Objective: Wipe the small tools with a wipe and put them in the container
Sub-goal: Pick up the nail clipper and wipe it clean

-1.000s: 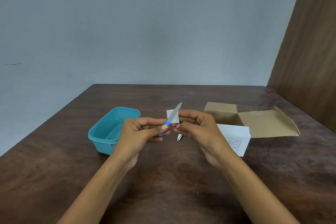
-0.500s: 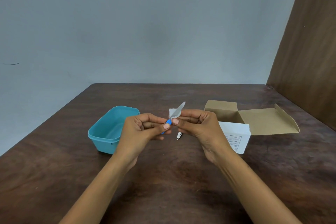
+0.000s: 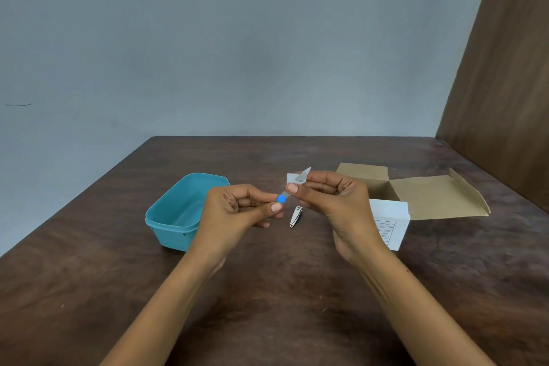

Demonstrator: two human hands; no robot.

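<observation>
Step in hand: wiping the first small tool, a nail file (image 3: 297,184) with a blue handle, held above the desk (image 3: 297,291) between both hands.
Left hand (image 3: 234,211): fingers (image 3: 277,207) curled narrow, pinching the blue handle end of the file.
Right hand (image 3: 332,199): thumb and fingers pinch a small white wipe (image 3: 292,178) folded round the blade; the pointed tip shows just past the wipe.
Nail clipper (image 3: 296,216): lies flat on the desk just below the hands, between the container and the box, touched by neither hand; by the look of it, not yet wiped.
Container (image 3: 172,217): the teal tub stands open at the left, near the left hand; the part of its floor that shows holds nothing, though the hand hides its right end.
Cardboard box (image 3: 421,196): open at the right, lid flap laid back, a white printed paper (image 3: 389,223) at its front.
Done: as far as can be judged, no tool has been put away.
Left: finish the file and put it in the tub, then wipe the clipper and put it in too.
Progress: early, roughly the first quarter.
</observation>
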